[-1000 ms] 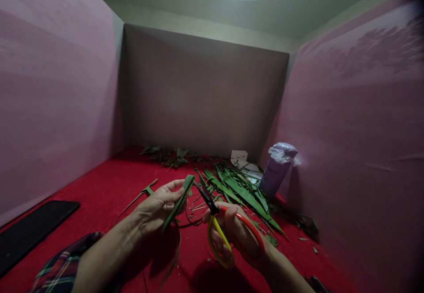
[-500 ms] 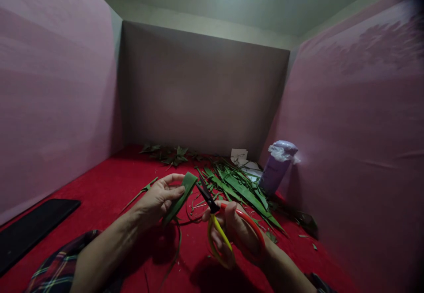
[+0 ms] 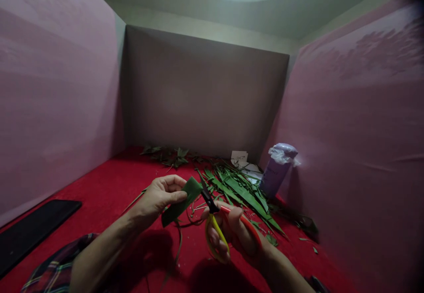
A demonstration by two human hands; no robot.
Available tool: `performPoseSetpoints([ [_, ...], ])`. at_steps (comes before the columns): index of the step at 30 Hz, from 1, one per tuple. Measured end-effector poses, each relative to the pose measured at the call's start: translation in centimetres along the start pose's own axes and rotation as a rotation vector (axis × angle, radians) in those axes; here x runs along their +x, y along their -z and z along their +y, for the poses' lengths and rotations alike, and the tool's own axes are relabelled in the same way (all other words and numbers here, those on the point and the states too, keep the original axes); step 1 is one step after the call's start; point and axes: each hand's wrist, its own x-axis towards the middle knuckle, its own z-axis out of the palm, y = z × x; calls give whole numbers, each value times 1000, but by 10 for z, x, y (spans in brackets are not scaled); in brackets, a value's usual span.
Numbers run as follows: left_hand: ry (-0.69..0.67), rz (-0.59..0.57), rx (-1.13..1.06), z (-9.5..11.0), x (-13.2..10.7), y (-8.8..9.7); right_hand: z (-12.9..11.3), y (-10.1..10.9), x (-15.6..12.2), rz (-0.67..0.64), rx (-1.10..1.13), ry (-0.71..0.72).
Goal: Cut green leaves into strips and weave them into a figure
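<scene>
My left hand (image 3: 167, 194) pinches a broad green leaf strip (image 3: 183, 203) between thumb and fingers, over the red cloth. The strip slants, its upper end toward the right. My right hand (image 3: 236, 227) is closed around a pair of scissors (image 3: 212, 208) with one red and one yellow handle and dark blades. Those blades point up and left, parted slightly, right at the upper end of the strip. Whether they touch the leaf I cannot tell. Thin curled leaf strands (image 3: 179, 240) trail on the cloth below the held strip.
Long cut leaves (image 3: 247, 193) lie heaped behind the scissors, with small scraps around. A purple bottle (image 3: 274, 174) with plastic wrap on top stands back right, beside white paper (image 3: 239, 156). More leaves (image 3: 177, 156) lie at the back. A black flat slab (image 3: 36, 227) is at left.
The leaf strip has turned so that its broad face shows more, its upper end now nearer the blades. The scissors' handles have come a little closer together.
</scene>
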Motion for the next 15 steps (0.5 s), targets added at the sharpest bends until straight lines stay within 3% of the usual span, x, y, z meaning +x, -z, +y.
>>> performPoseSetpoints([
  [15,-56,-7,54,8,-4,-2,-1,-7,-2,-25,22,29],
])
